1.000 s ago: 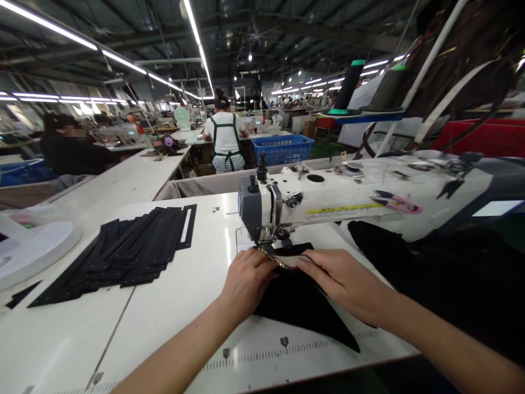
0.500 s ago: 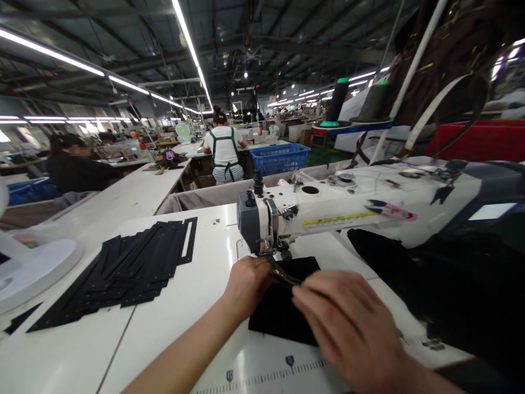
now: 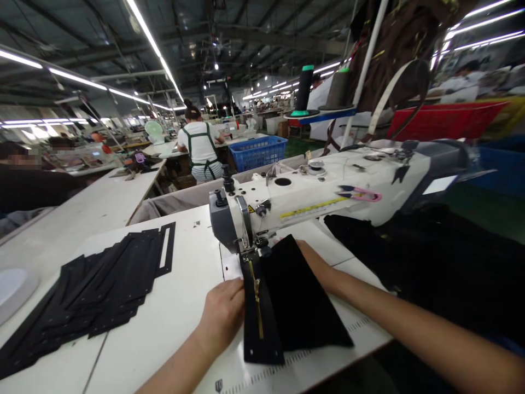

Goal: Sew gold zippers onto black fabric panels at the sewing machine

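A black strip with a gold zipper [image 3: 257, 306] lies under the needle head of the white sewing machine [image 3: 303, 191], its near end toward me. Against its left edge, my left hand [image 3: 225, 309] has its fingers curled and closed on that edge. A black fabric piece [image 3: 303, 301] lies beside the strip on the right. My right hand [image 3: 301, 246] reaches behind the raised far edge of this fabric, near the machine head, and its fingers are mostly hidden.
Black flat pieces [image 3: 102, 284] are heaped on the white table [image 3: 172, 339] at left. Thread cones [image 3: 304, 90] stand behind the machine. Beyond are a blue basket [image 3: 258, 153], a red bin [image 3: 447, 121] and a person in a green apron [image 3: 200, 142]. Dark fabric [image 3: 443, 257] lies at right.
My right hand has moved from the near side of the fabric to behind it by the machine. The zipper strip now lies lengthwise toward me. The view has shifted right.
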`<action>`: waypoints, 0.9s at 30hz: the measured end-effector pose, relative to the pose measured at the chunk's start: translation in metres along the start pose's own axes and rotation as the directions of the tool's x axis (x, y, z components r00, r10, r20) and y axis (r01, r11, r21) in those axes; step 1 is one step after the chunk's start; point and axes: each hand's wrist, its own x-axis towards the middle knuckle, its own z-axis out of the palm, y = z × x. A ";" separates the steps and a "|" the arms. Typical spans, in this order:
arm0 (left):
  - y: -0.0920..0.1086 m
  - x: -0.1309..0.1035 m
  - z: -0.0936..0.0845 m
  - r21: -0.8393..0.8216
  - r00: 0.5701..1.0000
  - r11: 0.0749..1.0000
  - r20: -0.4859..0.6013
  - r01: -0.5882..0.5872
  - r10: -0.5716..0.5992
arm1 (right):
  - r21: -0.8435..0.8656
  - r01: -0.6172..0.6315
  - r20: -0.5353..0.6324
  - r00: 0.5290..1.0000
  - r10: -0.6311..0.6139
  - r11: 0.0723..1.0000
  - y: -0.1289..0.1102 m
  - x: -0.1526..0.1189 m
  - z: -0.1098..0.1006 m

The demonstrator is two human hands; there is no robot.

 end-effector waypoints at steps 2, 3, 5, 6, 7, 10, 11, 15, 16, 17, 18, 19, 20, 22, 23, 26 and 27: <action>0.007 -0.005 -0.005 -0.038 0.991 0.999 0.134 -0.002 0.007 | 0.106 -0.045 0.030 0.999 0.042 0.993 0.020 0.008 -0.008; 0.009 -0.006 -0.008 -0.068 0.978 0.998 0.211 0.019 -0.004 | 0.155 -0.068 0.048 0.997 0.062 0.986 0.027 0.010 -0.008; 0.010 -0.004 -0.011 -0.103 0.952 0.992 0.304 0.077 -0.042 | 0.227 -0.127 0.067 0.991 0.115 0.966 0.033 0.012 -0.006; 0.008 -0.002 -0.011 -0.102 0.949 0.989 0.308 0.104 -0.068 | 0.252 -0.156 0.073 0.987 0.142 0.955 0.034 0.012 -0.005; 0.006 0.000 -0.008 -0.087 0.951 0.988 0.295 0.125 -0.095 | 0.272 -0.182 0.078 0.983 0.167 0.945 0.034 0.011 -0.005; -0.003 0.002 0.008 0.013 0.959 0.988 0.239 0.157 -0.155 | 0.322 -0.235 0.087 0.972 0.219 0.917 0.031 0.010 -0.008; -0.005 0.002 0.013 0.051 0.957 0.986 0.236 0.160 -0.168 | 0.343 -0.243 0.095 0.970 0.224 0.907 0.031 0.010 -0.009; -0.003 0.002 0.022 0.155 0.951 0.978 0.254 0.140 -0.177 | 0.376 -0.251 0.178 0.964 0.196 0.892 0.036 0.012 -0.009; -0.001 0.003 0.021 0.170 0.951 0.976 0.253 0.140 -0.180 | 0.356 -0.230 0.194 0.966 0.170 0.905 0.038 0.012 -0.009; 0.001 0.004 0.020 0.183 0.950 0.972 0.250 0.145 -0.189 | 0.324 -0.199 0.201 0.970 0.138 0.925 0.039 0.013 -0.008; 0.003 0.005 0.019 0.194 0.948 0.969 0.248 0.155 -0.202 | 0.284 -0.159 0.198 0.975 0.104 0.946 0.040 0.014 -0.008; 0.004 0.006 0.018 0.203 0.945 0.965 0.246 0.167 -0.215 | 0.238 -0.124 0.183 0.980 0.080 0.963 0.040 0.015 -0.010; 0.005 0.006 0.018 0.209 0.944 0.962 0.243 0.175 -0.225 | 0.194 -0.107 0.160 0.984 0.076 0.975 0.039 0.015 -0.012; 0.005 0.007 0.018 0.211 0.946 0.960 0.229 0.183 -0.231 | 0.130 -0.136 0.090 0.988 0.125 0.982 0.034 0.016 -0.018; 0.004 0.006 0.018 0.206 0.948 0.961 0.219 0.186 -0.231 | 0.102 -0.173 0.060 0.984 0.167 0.980 0.030 0.017 -0.021; 0.003 0.005 0.020 0.181 0.959 0.968 0.191 0.176 -0.210 | -0.024 -0.265 0.090 0.960 0.266 0.964 0.019 0.021 -0.024; 0.003 0.005 0.020 0.177 0.961 0.969 0.190 0.170 -0.203 | -0.082 -0.256 0.115 0.958 0.264 0.963 0.017 0.023 -0.022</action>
